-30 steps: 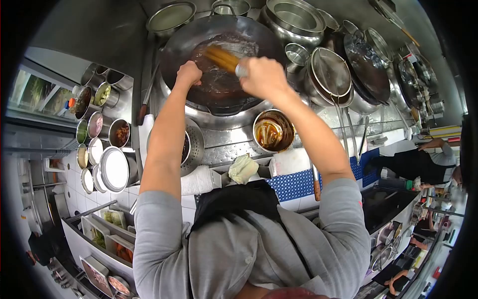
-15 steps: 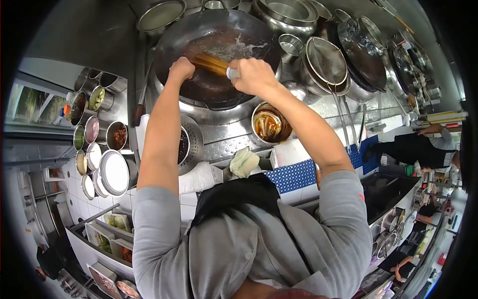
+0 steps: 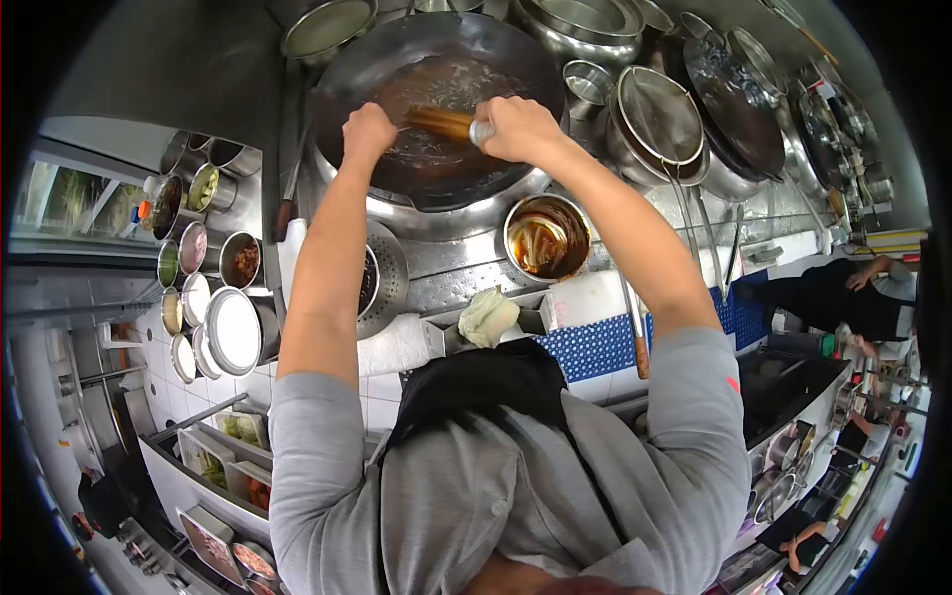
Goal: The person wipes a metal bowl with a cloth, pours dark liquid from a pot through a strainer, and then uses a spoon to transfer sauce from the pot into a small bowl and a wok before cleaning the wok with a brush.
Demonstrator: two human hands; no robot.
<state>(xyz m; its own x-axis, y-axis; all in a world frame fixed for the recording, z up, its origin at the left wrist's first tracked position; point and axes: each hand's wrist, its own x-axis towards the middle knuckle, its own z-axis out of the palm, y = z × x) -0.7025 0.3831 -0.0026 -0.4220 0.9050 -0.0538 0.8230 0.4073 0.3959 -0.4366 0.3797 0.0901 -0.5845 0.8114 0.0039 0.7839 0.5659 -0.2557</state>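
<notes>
A large dark wok (image 3: 342, 84) with bubbling brown liquid sits at the top centre. My right hand (image 3: 518, 129) is closed around the bound end of a bamboo brush (image 3: 438, 123), whose bristles point left over the liquid. At the wok's left side my left hand (image 3: 368, 131) is a closed fist; what it grips, if anything, is hidden. Below the wok stands a metal pot (image 3: 545, 238) with brown sauce and a ladle-like shape inside. A perforated metal bowl (image 3: 393, 283) lies partly behind my left forearm.
Strainers (image 3: 662, 117) rest on pots at the right. Ingredient containers (image 3: 238, 260) stand at the left. A crumpled cloth (image 3: 488, 317) and a wooden-handled tool (image 3: 642, 357) lie along the near edge. A co-worker (image 3: 843, 297) is at the far right, with other people farther off.
The brush and my right hand have shifted slightly right. The view has moved a little, and the wooden handle by my right arm shows more.
</notes>
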